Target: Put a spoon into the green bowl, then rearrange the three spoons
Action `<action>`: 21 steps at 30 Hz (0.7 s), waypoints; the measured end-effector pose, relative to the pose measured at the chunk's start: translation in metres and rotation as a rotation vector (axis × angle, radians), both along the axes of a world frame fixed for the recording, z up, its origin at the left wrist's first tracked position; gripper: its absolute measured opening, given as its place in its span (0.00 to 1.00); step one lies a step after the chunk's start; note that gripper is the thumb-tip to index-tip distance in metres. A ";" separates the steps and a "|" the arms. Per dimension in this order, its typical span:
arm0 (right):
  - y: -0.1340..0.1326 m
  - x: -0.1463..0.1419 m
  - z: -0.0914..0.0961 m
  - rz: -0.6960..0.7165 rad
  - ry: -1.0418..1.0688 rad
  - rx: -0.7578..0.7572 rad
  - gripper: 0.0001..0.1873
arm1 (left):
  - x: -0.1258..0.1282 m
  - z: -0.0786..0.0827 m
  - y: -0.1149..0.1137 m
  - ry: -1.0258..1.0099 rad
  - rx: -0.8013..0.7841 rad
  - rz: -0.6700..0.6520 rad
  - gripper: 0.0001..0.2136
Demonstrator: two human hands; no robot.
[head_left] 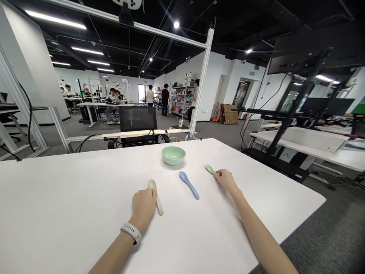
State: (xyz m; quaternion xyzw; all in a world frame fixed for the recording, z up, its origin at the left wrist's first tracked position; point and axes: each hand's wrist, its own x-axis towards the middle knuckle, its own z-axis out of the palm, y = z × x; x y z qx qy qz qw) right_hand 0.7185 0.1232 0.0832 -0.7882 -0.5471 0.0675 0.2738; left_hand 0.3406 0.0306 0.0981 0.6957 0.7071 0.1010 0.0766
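Note:
My left hand [143, 206] rests on the white table [63, 204] with its fingers curled against a cream spoon [156, 197] lying beside it. My right hand [225, 179] is closed over the handle of a green spoon [210, 169], whose bowl sticks out to the left. Between the two hands a blue spoon [189, 184] lies flat, untouched. A pale green bowl [173, 155] stands upright just beyond the spoons, near the far edge. A white watch sits on my left wrist.
The table's right edge drops to grey carpet. Behind the far edge stand a black office chair [137, 125] and an aluminium frame post [200, 83]. More desks and a monitor stand [294, 113] are at the right. Several people are at work far back.

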 end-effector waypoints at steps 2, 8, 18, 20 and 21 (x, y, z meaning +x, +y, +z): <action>0.000 0.001 -0.001 -0.001 -0.010 0.004 0.09 | 0.001 0.002 -0.001 0.000 -0.010 0.001 0.29; 0.001 0.001 -0.004 -0.009 -0.015 0.002 0.12 | 0.003 0.005 -0.003 -0.011 -0.024 0.010 0.28; 0.004 0.004 -0.008 -0.009 -0.048 -0.005 0.12 | 0.001 0.000 -0.001 -0.009 -0.004 0.002 0.29; 0.004 0.005 -0.009 0.003 -0.042 -0.007 0.11 | 0.000 -0.003 0.000 0.000 -0.003 0.003 0.28; 0.005 0.005 -0.010 0.010 -0.037 -0.008 0.11 | 0.000 -0.004 0.001 0.005 -0.003 0.005 0.28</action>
